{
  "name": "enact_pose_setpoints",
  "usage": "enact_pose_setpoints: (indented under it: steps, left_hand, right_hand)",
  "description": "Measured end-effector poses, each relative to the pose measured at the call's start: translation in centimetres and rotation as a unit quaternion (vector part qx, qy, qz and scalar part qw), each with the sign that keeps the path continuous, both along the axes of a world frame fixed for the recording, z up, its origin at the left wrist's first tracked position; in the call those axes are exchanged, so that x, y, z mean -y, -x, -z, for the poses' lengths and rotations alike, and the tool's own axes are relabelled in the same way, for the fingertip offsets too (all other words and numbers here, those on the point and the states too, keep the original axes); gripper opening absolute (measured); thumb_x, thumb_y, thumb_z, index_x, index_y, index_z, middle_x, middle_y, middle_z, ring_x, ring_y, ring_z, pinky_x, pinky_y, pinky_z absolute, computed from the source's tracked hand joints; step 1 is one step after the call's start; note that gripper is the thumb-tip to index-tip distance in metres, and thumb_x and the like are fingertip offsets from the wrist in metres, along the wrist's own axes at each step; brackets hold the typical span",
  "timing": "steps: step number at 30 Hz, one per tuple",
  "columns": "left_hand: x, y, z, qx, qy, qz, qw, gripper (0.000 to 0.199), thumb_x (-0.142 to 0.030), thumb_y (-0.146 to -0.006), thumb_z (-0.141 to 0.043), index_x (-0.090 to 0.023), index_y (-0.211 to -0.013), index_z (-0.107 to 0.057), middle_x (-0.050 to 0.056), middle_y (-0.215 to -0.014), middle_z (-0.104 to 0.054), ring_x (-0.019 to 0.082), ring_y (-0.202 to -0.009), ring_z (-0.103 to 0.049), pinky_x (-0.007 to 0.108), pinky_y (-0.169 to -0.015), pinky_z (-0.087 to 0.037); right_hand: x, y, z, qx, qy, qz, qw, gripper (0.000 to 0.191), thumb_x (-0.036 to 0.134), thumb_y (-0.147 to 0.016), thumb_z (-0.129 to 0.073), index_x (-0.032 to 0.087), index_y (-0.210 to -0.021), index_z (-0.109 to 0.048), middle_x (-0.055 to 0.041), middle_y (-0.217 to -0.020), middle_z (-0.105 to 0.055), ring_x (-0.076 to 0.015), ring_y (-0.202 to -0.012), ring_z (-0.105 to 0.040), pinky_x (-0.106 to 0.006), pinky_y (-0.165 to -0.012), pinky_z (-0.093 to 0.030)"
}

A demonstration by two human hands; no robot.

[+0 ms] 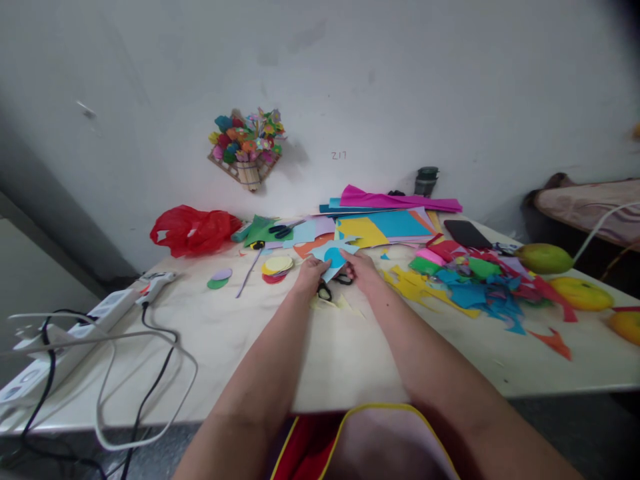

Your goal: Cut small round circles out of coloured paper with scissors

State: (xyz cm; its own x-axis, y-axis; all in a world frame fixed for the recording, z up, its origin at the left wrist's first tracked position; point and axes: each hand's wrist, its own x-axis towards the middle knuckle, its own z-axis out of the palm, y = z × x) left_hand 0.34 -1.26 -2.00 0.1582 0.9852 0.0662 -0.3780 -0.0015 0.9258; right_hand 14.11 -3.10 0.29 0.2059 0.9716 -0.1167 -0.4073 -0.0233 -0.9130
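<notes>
My left hand grips the left edge of a light blue sheet of paper, thumb on top. On that sheet lies a darker blue paper circle. My right hand pinches the right side of the sheet, its fingers close to the circle's edge. Just below the paper, a pair of black-handled scissors rests on the table, its blades hidden. To the left sits a stack of cut paper circles, cream on top with yellow and red below. Further left are a purple and a green circle.
Coloured paper scraps spread over the right side, near several mangoes and a black phone-like slab. Coloured sheets and dark scissors lie behind. A red plastic bag and a power strip with cables are left.
</notes>
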Motion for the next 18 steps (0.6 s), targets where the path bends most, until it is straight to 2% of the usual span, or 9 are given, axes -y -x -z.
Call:
enact_pose_setpoints:
  steps: [3,9,18]
  left_hand:
    - [0.43,-0.12,-0.48,-0.013,-0.022,0.028,0.999,0.045,-0.040,-0.045,-0.098,-0.014,-0.065,-0.067,0.006,-0.062,-0.069,0.017,-0.056,-0.062,0.030,-0.057,-0.052]
    - [0.55,-0.22,-0.37,0.025,-0.032,0.023,0.999,0.045,-0.035,-0.044,-0.100,-0.014,-0.067,-0.067,0.004,-0.064,-0.070,0.016,-0.060,-0.065,0.030,-0.062,-0.053]
    - [0.20,-0.33,0.02,0.020,-0.027,0.004,0.999,0.044,-0.035,-0.045,-0.099,-0.015,-0.072,-0.070,0.005,-0.068,-0.073,0.017,-0.063,-0.067,0.030,-0.065,-0.053]
  right_hand:
    - [0.12,0.00,-0.17,-0.005,0.013,-0.013,1.000,0.040,0.020,-0.076,-0.082,0.019,-0.057,-0.047,0.0060,-0.040,-0.046,-0.0042,-0.033,-0.034,-0.016,-0.029,-0.020]
    - [0.26,0.20,-0.38,0.040,0.038,0.010,0.998,0.042,0.014,-0.079,-0.078,0.020,-0.057,-0.043,0.0065,-0.037,-0.043,-0.0042,-0.033,-0.030,-0.016,-0.030,-0.018]
    - [-0.01,-0.01,-0.14,0.079,0.028,0.011,0.996,0.043,0.025,-0.070,-0.089,0.022,-0.062,-0.047,0.0080,-0.039,-0.042,-0.0064,-0.034,-0.031,-0.019,-0.031,-0.019]
